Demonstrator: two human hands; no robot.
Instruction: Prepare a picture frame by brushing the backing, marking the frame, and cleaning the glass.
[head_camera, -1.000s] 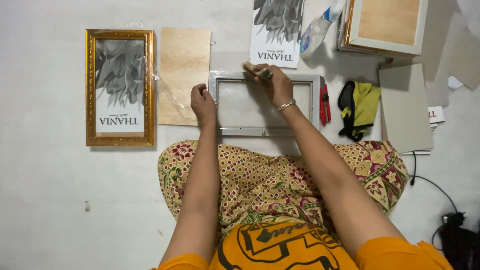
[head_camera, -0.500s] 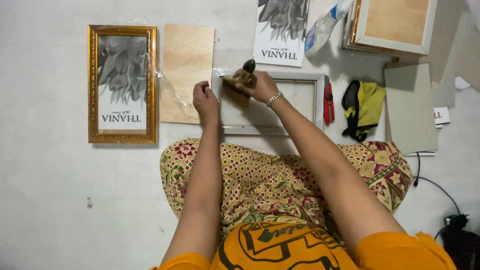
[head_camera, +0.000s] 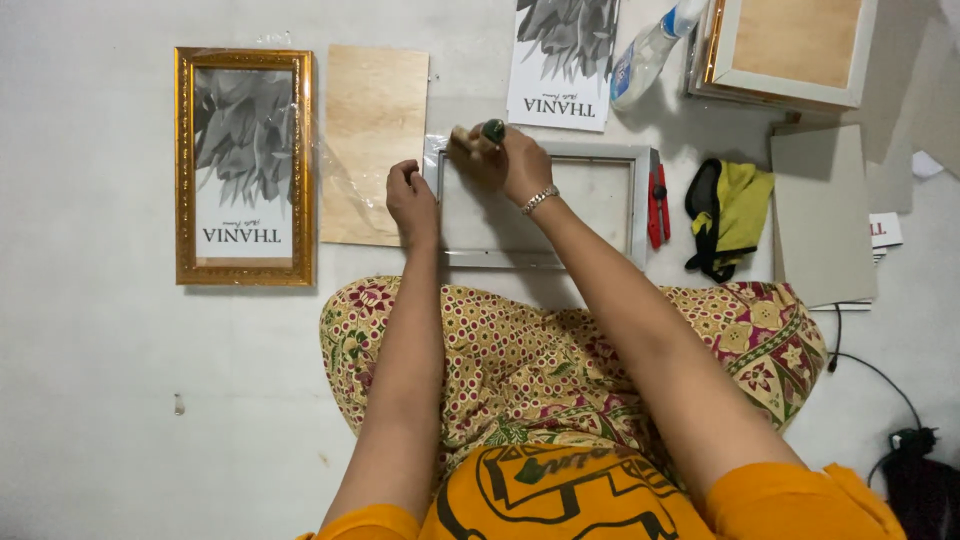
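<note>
A silver-grey picture frame (head_camera: 600, 258) lies face down on the floor in front of my crossed legs. My left hand (head_camera: 412, 200) rests with curled fingers on its left rail and holds it steady. My right hand (head_camera: 512, 165) is at the frame's upper left corner, closed around a small tan tool (head_camera: 460, 140) pressed against the rail. On one finger of that hand there is a dark green ring, and on the wrist a bracelet. Clear plastic film (head_camera: 440, 112) shows around the frame's corner.
To the left lie a plywood board (head_camera: 372, 140) and a gold frame (head_camera: 183, 170) with a grey print. Beyond are a loose print (head_camera: 562, 60), a spray bottle (head_camera: 645, 50) and stacked frames (head_camera: 790, 50). On the right are a red cutter (head_camera: 657, 200), a yellow-black cloth (head_camera: 735, 210), a grey board (head_camera: 822, 215) and a cable (head_camera: 860, 370).
My right hand has slid with the tool leftward along the frame's top rail, from near the middle to the upper left corner. The left hand has stayed on the left rail.
</note>
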